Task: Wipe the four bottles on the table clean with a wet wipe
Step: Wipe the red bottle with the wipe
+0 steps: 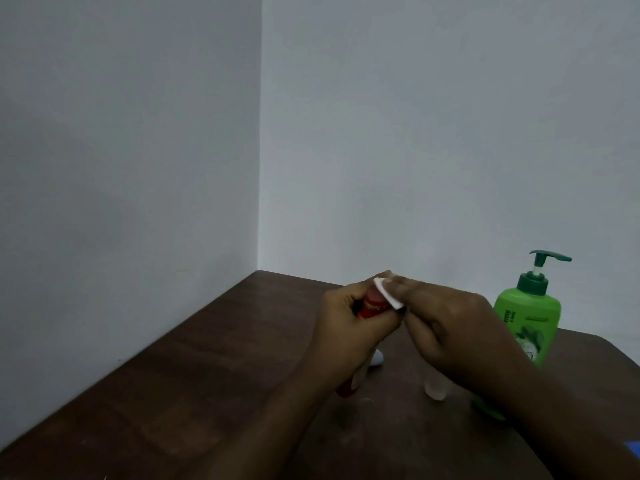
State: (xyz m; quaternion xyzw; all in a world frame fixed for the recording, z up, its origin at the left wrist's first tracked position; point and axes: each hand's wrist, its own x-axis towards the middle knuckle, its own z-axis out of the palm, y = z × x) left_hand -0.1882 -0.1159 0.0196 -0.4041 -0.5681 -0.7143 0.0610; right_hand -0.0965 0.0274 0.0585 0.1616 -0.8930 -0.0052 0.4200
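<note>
The left hand [346, 317] grips the red bottle [371, 304], fingers curled round its upper half. The bottle is tilted over the middle of the desk [207, 375], top leaning to the right, and its red foot shows below the wrist; whether that foot touches the desk I cannot tell. The right hand [450, 327] pinches a white wipe [388, 294] between thumb and fingertips and presses it against the bottle's top. The two hands meet there.

A green pump bottle [530, 317] stands upright toward the desk's far right edge, close to the back wall [450, 133], spout pointing right. A pale bottle [434, 389] stands near the desk's middle, largely hidden by the right wrist. A small white rounded thing [377, 359] peeks out behind the left wrist, too covered to name. A green patch [485, 408] shows under the right forearm, also unclear. The desk sits in a corner between two plain walls
</note>
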